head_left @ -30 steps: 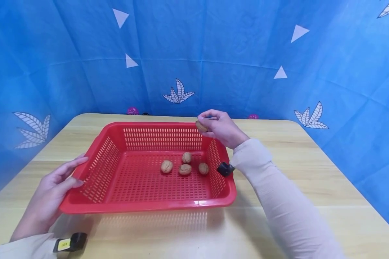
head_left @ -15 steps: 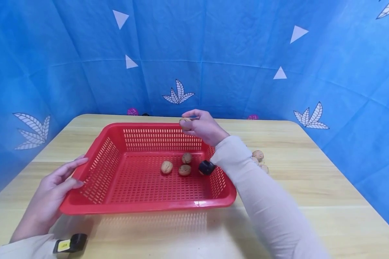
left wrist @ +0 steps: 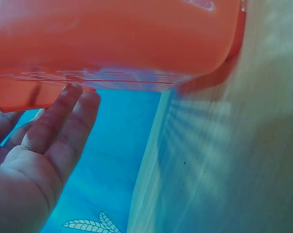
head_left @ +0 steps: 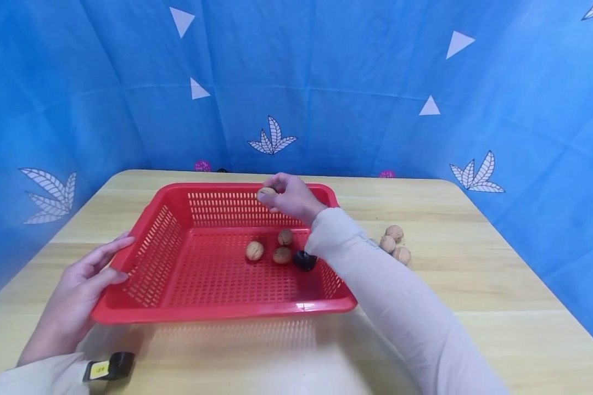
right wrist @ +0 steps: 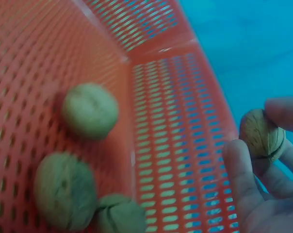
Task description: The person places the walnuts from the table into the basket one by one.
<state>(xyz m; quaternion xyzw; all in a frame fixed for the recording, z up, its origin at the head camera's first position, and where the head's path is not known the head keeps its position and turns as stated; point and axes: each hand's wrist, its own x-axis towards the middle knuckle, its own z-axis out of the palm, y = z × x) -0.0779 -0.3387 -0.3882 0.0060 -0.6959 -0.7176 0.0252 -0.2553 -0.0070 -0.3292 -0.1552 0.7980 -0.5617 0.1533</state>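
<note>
Right hand (head_left: 291, 198) shifts left, now over far side of red basket (head_left: 227, 312), fingertips pinching walnut (head_left: 266, 193). Left hand (head_left: 76, 296) flat, fingers straight against basket's left wall. Risk: released from height, walnut bounces off mesh floor, scatters three walnuts (head_left: 269, 251) below.

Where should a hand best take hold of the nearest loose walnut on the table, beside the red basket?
Probably from above, with fingertips on two opposite sides of the walnut. It is round with no handle, and the table blocks any grip from under it. Two other walnuts lie close behind it, so the near side, toward the person, looks freest.
</note>
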